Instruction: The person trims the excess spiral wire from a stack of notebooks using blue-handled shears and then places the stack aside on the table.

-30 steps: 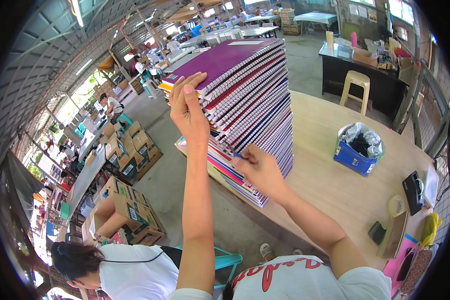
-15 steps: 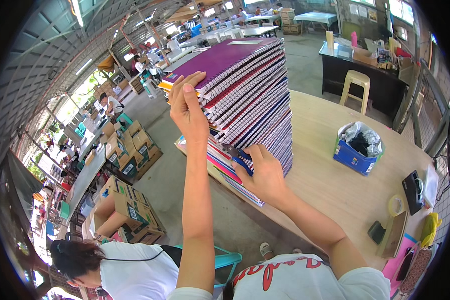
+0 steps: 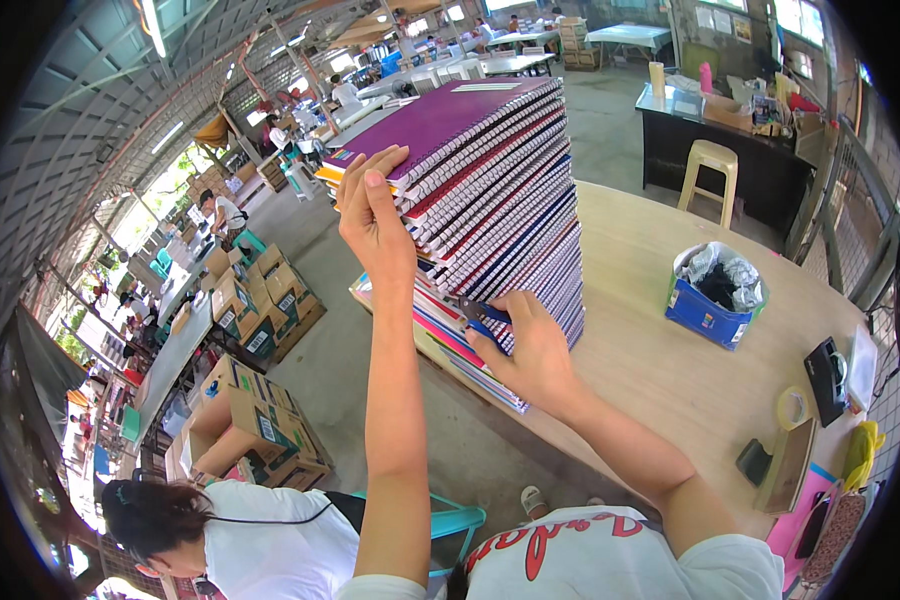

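A tall stack of spiral-bound notebooks [image 3: 515, 205] stands on the table with its wire-bound edges toward me. A purple notebook [image 3: 440, 122] lies on top. Across its near left corner rests my left hand [image 3: 375, 215], fingers stretched over the cover and edge. My right hand [image 3: 530, 350], low beside the stack, is closed around blue-handled pliers [image 3: 490, 322]. Their dark jaws are at the wire bindings near the lower left corner of the stack; whether they grip a wire is too small to tell. More notebooks with colourful edges [image 3: 462, 350] stick out at the bottom left.
The pale wooden table [image 3: 630, 290] carries a blue box with a plastic liner [image 3: 715, 300], a tape roll [image 3: 792, 408] and a black case [image 3: 827, 382]. A co-worker in white [image 3: 270, 540] sits close at lower left. Cardboard boxes [image 3: 260, 415] stand on the floor to the left.
The blue handles of the pliers have spread a little in my right hand. My left hand stays on the corner of the stack, and the view has shifted slightly.
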`<state>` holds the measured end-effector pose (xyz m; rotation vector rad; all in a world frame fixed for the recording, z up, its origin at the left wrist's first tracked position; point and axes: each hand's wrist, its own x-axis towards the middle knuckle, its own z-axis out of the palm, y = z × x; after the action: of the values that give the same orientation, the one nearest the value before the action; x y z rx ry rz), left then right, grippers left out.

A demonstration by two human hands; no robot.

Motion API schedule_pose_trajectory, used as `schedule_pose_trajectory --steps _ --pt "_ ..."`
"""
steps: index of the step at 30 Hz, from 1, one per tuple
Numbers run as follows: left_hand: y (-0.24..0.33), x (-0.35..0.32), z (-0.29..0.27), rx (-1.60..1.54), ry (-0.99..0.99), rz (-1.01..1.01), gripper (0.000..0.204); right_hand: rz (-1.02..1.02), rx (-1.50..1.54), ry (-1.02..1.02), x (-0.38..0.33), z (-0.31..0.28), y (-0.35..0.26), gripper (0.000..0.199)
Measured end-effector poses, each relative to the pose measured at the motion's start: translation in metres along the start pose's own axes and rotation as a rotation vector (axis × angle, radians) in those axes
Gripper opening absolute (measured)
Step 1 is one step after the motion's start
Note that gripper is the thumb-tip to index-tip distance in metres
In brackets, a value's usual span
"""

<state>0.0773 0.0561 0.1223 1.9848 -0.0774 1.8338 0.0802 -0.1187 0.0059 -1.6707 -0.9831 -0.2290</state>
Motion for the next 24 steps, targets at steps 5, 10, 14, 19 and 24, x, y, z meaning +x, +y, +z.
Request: schedule_pose_trajectory --steps 5,10,14,19,24 --pt "-0.002 0.001 0.001 -0.017 0.002 -0.003 0.04 -0.104 -0.146 0.033 0.0 0.01 0.005 0.036" --pt "-0.001 0.0 -0.001 -0.009 -0.002 0.003 0.04 0.557 0.533 -0.434 0.016 -0.006 0.015 0.035" --pt "-0.002 0.0 0.001 -0.03 0.001 0.007 0.04 -0.052 0.034 -0.015 0.002 -0.006 0.004 0.038" --pt "-0.004 0.0 0.0 0.004 0.007 0.027 0.041 -0.153 -0.156 0.076 0.001 -0.001 -0.001 0.042" --pt "-0.005 0.0 0.001 -0.023 0.003 0.0 0.042 -0.1 -0.11 0.015 0.006 0.007 0.004 0.036"
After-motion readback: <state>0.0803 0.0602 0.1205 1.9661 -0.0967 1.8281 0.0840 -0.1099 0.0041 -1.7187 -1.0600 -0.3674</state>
